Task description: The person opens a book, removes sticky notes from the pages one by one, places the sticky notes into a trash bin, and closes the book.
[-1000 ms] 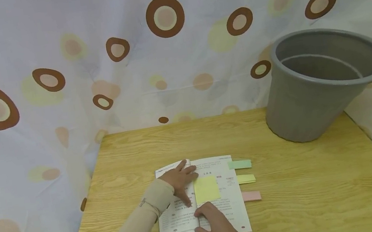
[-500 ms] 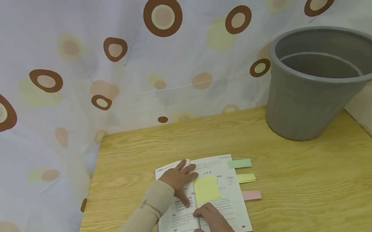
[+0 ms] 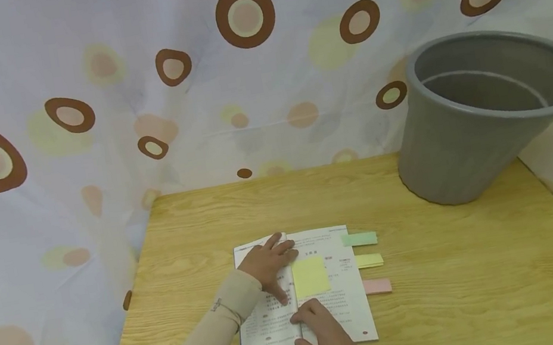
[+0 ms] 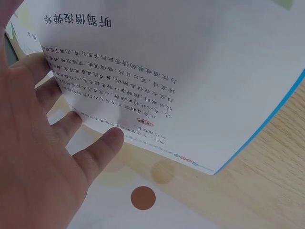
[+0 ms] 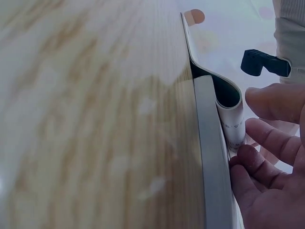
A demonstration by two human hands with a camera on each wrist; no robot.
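Note:
An open book [image 3: 355,314] lies on the wooden table, its upper left pages curving up near the spine. My left hand [image 3: 268,267] rests with spread fingers on the left page, against the spine. In the left wrist view those fingers [image 4: 102,152] lie along the raised page [image 4: 109,71]. Lower down, my right hand [image 3: 330,339] touches the book beside the spine, fingers loosely bent. The right wrist view has its fingers [image 5: 262,167] against the page fold [image 5: 231,119]. A square yellow sticky note [image 3: 310,276] is on the right page, just above the right hand.
Green [image 3: 363,238], yellow [image 3: 370,260] and pink [image 3: 378,285] paper tabs stick out past the book's right edge. A large grey bucket [image 3: 463,149] stands at the back right of the table [image 3: 463,287]. A patterned cloth [image 3: 222,102] hangs behind and at the sides.
The head view has shifted slightly, so the whole scene sits a little higher and to the right. Both hands keep about the same place on the book.

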